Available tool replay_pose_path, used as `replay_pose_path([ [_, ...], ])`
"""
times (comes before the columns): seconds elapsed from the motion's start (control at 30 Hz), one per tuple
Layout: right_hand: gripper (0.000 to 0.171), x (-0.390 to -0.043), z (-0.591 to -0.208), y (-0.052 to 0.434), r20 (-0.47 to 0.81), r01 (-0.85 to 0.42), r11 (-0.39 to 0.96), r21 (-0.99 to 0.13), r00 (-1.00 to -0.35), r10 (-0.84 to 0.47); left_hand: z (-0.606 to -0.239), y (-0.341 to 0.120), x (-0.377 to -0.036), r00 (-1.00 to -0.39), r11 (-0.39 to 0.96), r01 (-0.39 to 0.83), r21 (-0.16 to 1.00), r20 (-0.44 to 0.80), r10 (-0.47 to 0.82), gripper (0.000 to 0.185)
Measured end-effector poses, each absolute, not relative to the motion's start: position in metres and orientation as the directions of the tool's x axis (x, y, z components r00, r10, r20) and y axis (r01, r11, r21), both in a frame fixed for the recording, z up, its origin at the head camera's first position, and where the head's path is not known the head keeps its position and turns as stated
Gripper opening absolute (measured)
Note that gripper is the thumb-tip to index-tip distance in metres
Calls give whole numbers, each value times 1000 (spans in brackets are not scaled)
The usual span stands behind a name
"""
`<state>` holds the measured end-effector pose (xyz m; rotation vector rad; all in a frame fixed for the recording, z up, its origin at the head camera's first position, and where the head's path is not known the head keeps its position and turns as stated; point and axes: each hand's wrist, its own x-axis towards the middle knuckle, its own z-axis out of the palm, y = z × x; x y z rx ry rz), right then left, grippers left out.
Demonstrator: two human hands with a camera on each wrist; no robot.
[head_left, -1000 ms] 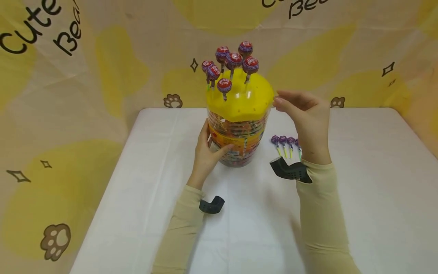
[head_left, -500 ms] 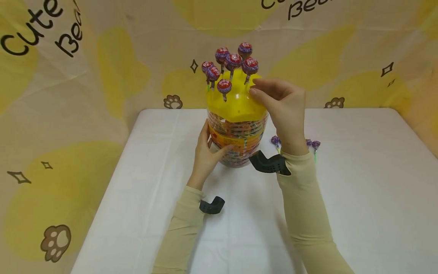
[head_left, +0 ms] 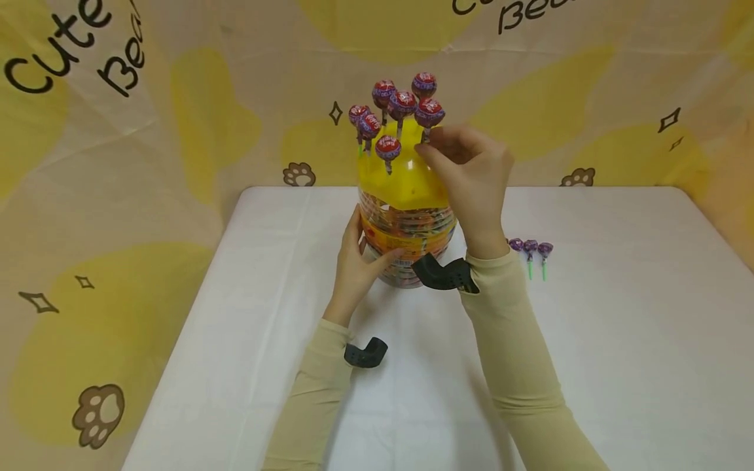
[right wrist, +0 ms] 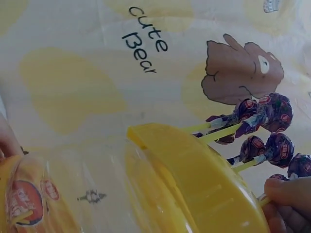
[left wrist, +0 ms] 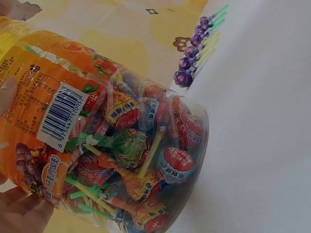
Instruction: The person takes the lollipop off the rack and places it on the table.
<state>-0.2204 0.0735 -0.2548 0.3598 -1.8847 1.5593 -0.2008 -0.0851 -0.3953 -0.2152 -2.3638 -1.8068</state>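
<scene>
- On the white table [head_left: 618,327], the left hand [head_left: 353,265] grips the side of the clear lollipop jar [head_left: 406,245].
- Seven wrapped lollipops [head_left: 402,103] stand in the yellow lid [head_left: 400,183].
- At one of them, the right hand [head_left: 471,173] pinches the stick.
- Loose purple lollipops [head_left: 530,248] lie beside the jar, seemingly not yet placed.
</scene>
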Motion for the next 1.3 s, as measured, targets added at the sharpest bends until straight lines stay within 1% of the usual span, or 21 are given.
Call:
replay_pose_path([
  [0.17, 14, -223, -255, 73, 606, -572, 202, -795, -768, 210, -396, -86, -201, -977, 266, 212, 940, 214, 22, 97],
  [0.37, 15, -223, -252, 74, 562, -542, 148, -827, -800, 212, -396, -88, -202, -975, 257, 218, 942, 219, 23, 97],
  [0.53, 16, -224, -251, 75, 550, -543, 97, -834, -808, 208, -395, -87, -202, -976, 259, 215, 942, 216, 25, 97],
  [0.73, 14, -225, -252, 76, 541, -553, -12, -833, -818, 195, -395, -86, -201, -977, 259, 210, 943, 210, 26, 96],
  [1.03, 12, -223, -255, 81, 494, -524, -186, -831, -850, 183, -394, -86, -200, -979, 268, 202, 942, 205, 19, 96],
  [1.13, 11, -222, -256, 84, 489, -516, -206, -832, -856, 167, -395, -86, -200, -979, 269, 202, 942, 205, 19, 96],
  [1.3, 10, -219, -261, 91, 508, -527, -197, -827, -850, 142, -395, -86, -200, -978, 270, 204, 941, 206, 20, 95],
])
